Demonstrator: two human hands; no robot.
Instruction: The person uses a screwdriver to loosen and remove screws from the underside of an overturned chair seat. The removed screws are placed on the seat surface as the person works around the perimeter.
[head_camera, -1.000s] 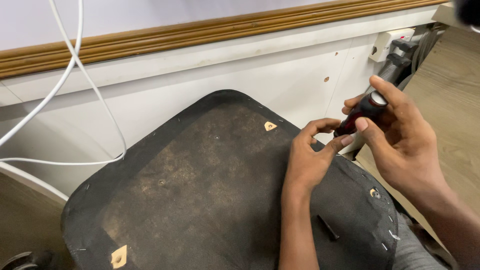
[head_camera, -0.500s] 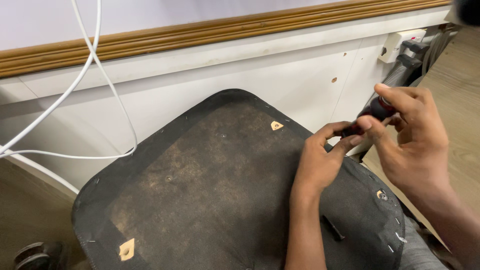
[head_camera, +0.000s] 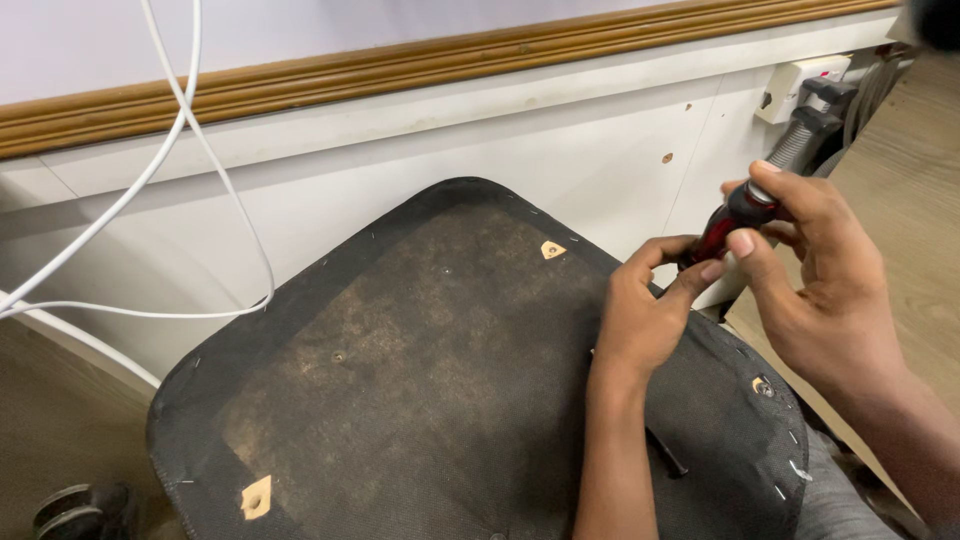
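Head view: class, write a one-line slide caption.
Right hand grips a red-and-black screwdriver, left hand steadying its lower end, above an upturned black seat base.

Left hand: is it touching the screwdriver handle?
Touching. The head view shows the left hand's thumb and fingertips pinched on the lower end of the red-and-black screwdriver, with no gap; the right hand grips its top.

Your left hand (head_camera: 645, 320) rises on a bare forearm from the bottom edge, wrist bent back, with thumb and forefinger curled up and pinched together at the tips. Your right hand (head_camera: 815, 270) comes in from the lower right, wrist angled toward the left one, fingers arched and closed in a grip, thumb pressed forward. The fingertips of both hands nearly meet.
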